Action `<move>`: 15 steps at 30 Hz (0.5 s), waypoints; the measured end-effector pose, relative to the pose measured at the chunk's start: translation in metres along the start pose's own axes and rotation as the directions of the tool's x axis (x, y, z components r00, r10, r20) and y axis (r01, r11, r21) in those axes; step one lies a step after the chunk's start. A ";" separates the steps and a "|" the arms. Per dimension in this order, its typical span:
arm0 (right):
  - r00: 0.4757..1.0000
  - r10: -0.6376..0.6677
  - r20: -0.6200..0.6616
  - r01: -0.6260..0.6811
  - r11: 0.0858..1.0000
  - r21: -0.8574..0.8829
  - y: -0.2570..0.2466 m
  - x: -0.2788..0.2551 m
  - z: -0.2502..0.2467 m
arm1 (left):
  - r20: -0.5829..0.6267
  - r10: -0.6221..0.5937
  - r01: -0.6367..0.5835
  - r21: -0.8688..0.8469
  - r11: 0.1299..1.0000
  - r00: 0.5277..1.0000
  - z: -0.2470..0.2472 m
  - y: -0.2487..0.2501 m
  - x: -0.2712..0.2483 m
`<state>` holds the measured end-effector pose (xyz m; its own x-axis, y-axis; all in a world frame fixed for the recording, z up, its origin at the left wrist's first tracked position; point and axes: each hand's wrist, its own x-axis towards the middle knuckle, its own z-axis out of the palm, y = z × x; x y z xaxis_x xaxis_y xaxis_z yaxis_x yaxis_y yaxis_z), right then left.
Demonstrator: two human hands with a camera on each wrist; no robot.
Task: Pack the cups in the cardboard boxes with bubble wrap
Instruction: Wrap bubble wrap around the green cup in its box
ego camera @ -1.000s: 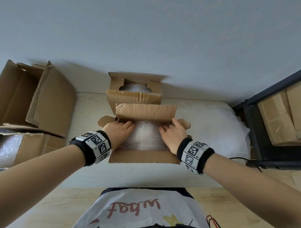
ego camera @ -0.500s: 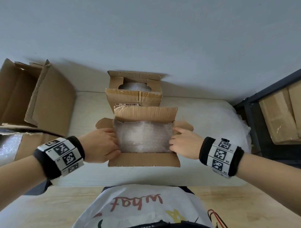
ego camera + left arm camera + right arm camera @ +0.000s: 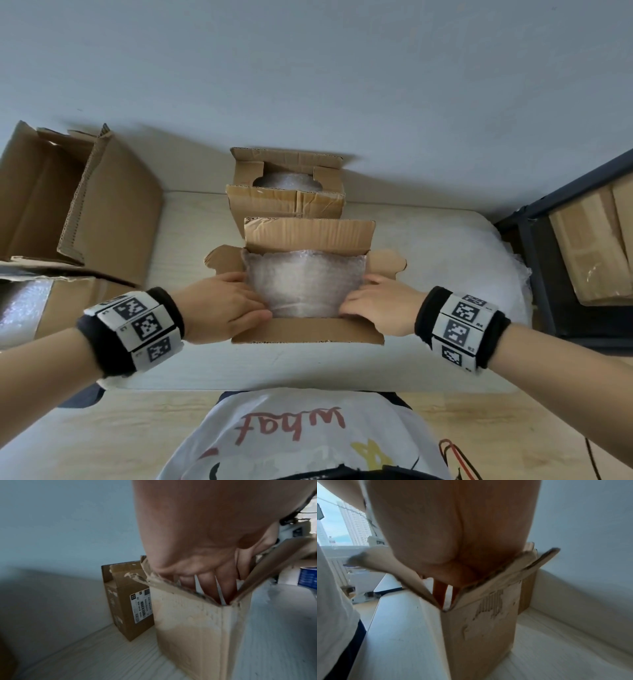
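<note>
Bubble wrap (image 3: 303,286) is seen standing in the open cardboard box (image 3: 308,334) on the table (image 3: 191,240). It is flanked by the left hand (image 3: 222,308) and the right hand (image 3: 378,308), whose straight fingers (image 3: 207,586) are pushed down inside the box walls. A second box (image 3: 286,202) stands just behind.

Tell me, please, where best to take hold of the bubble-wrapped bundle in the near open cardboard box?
Probably at its two flanks, from above: the bubble-wrapped bundle fills the near open cardboard box, leaving side gaps where the left hand and right hand reach in.
</note>
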<state>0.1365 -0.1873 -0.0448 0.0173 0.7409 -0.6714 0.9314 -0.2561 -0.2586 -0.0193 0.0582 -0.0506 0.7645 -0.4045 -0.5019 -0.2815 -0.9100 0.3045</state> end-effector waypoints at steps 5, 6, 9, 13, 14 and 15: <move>0.984 0.038 -0.176 -0.029 0.998 0.057 0.002 0.000 -0.009 | -0.162 -0.075 0.072 -0.025 0.997 0.984 -0.001 0.002 0.007; 0.953 0.067 -0.294 -0.047 0.996 0.074 0.005 -0.001 -0.010 | -0.240 -0.131 0.126 -0.039 0.991 0.962 -0.002 0.000 0.006; 0.917 0.120 -0.379 -0.121 0.992 0.021 0.012 0.003 -0.011 | -0.293 -0.226 0.260 0.084 0.962 0.929 0.000 -0.010 0.010; 0.953 0.163 -0.254 -0.213 0.960 -0.182 0.017 0.017 -0.005 | -0.193 -0.197 0.250 0.306 0.919 0.961 0.001 -0.017 0.022; 0.954 0.165 -0.249 -0.222 0.950 -0.219 0.017 0.019 -0.003 | -0.174 -0.198 0.246 0.331 0.911 0.965 0.001 -0.017 0.025; 0.953 0.173 -0.248 -0.233 0.943 -0.238 0.017 0.021 -0.001 | -0.155 -0.200 0.243 0.349 0.905 0.967 0.001 -0.017 0.027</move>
<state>0.1533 -0.1757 -0.0627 0.2676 0.8158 -0.5127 0.9607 -0.2663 0.0778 0.0055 0.0629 -0.0705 0.8858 -0.1948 -0.4212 -0.2711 -0.9539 -0.1289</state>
